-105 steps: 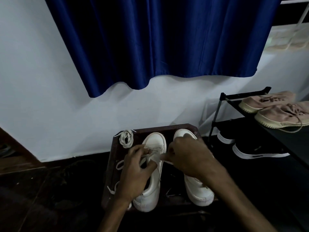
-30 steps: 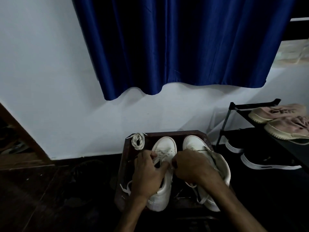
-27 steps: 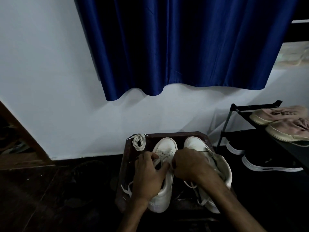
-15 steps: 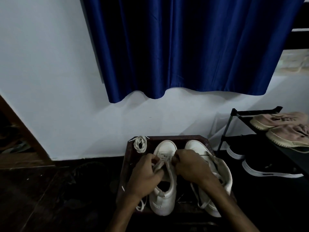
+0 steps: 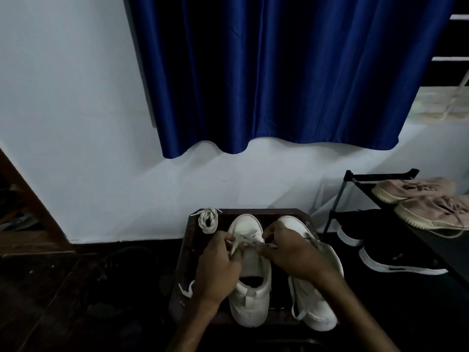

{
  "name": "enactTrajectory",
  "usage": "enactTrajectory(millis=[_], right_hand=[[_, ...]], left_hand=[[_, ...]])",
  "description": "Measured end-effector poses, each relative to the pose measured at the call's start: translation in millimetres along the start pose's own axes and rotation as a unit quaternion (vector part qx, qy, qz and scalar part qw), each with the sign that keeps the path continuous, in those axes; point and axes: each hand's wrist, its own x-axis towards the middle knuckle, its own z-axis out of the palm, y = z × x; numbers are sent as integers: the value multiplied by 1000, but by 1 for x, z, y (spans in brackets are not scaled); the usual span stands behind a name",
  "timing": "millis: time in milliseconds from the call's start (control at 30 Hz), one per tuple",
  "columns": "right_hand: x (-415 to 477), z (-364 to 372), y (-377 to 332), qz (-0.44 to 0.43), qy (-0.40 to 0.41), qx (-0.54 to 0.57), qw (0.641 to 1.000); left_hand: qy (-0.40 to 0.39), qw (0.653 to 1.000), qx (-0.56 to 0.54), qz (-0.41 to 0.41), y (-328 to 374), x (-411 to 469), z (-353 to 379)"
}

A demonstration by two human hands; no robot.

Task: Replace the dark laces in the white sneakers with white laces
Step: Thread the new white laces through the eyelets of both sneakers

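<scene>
Two white sneakers stand side by side on a dark wooden stool (image 5: 189,252), toes toward the wall. Over the left sneaker (image 5: 250,288) my left hand (image 5: 219,265) pinches a white lace (image 5: 239,241) at the eyelets. My right hand (image 5: 291,252) pinches the other part of that lace from the right and covers part of the right sneaker (image 5: 314,301). A loose lace end hangs beside the right sneaker. A coiled white lace (image 5: 208,221) lies at the stool's far left corner.
A black shoe rack (image 5: 355,179) stands at the right with pink sneakers (image 5: 431,207) on top and black shoes (image 5: 396,260) below. A blue curtain (image 5: 279,72) hangs on the white wall behind. Dark floor surrounds the stool.
Both hands have shifted a little toward the toe of the left sneaker and keep working its white lace. The view has tilted and the right sneaker has turned slightly.
</scene>
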Motion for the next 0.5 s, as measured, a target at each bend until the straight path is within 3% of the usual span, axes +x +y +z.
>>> enactTrajectory(millis=[67, 167, 267, 300, 400, 500], right_hand=[[-2, -18, -3, 8, -24, 40, 999], [0, -57, -17, 28, -13, 236, 971], [0, -99, -43, -11, -27, 448, 894], [0, -109, -54, -39, -41, 513, 856], [5, -121, -84, -113, -69, 629, 766], [10, -126, -108, -156, -52, 654, 738]], left_hand=[[-12, 1000, 15, 15, -4, -1, 0], [3, 996, 42, 73, -3, -3, -6], [112, 977, -36, 176, 27, -5, -23], [108, 973, -99, 176, 45, -5, -29], [-80, 940, -313, 107, 104, 0, -43], [-196, 909, -357, 92, 142, 11, -51]])
